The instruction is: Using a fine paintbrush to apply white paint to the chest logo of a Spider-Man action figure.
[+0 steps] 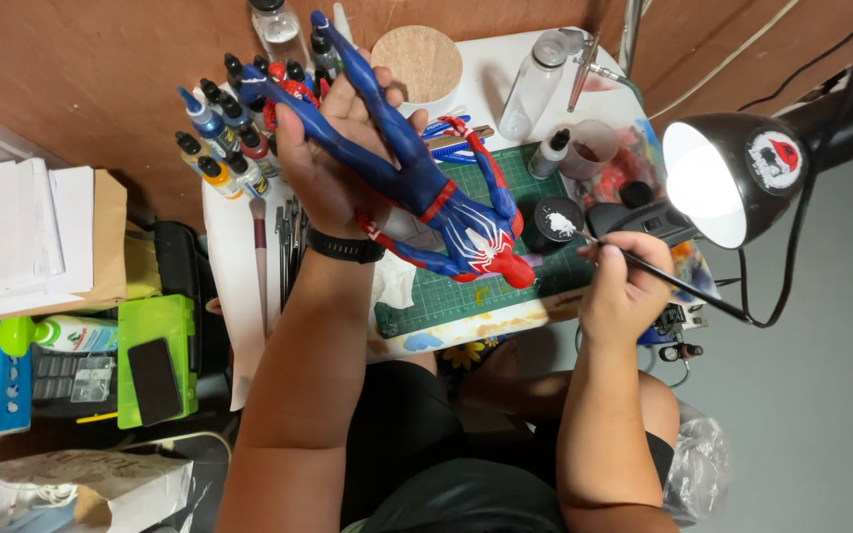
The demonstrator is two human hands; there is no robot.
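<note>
Left hand (333, 163) clamped around the legs of a blue, red and white painted superhero figure (426, 192), fingers wrapped over the thighs, black wristband (345, 247) on the wrist. Right hand (622, 286) pinched shut on a thin black-handled paintbrush (678, 281), tip aimed left toward a small round black paint pot (553, 222) with white paint on top. The 2 hands are well apart.

Figure: glossy dark blue legs and arms, red belt line at the waist, white spider mark on the blue chest, red head. It is held above the green cutting mat (535, 276), over the white surface (491, 74). Long axis runs diagonally: feet at upper left, near the bottles, head at lower right, just above the mat. Head points toward the right hand; chest faces up to the camera. 1 arm reaches up toward the mat's top edge.

Around: cluster of small dropper paint bottles (224, 148) upper left of the left hand, loose brushes (261, 257) lying on the surface beside the wrist, round wooden lid (417, 61) on a white jar, clear plastic bottle (535, 84), small clear cup (589, 148) with dark residue. Black desk lamp (742, 168), lit, at right. Green box (155, 360) with a black phone (153, 380) on it at lower left; stack of white papers (22, 237) far left.
</note>
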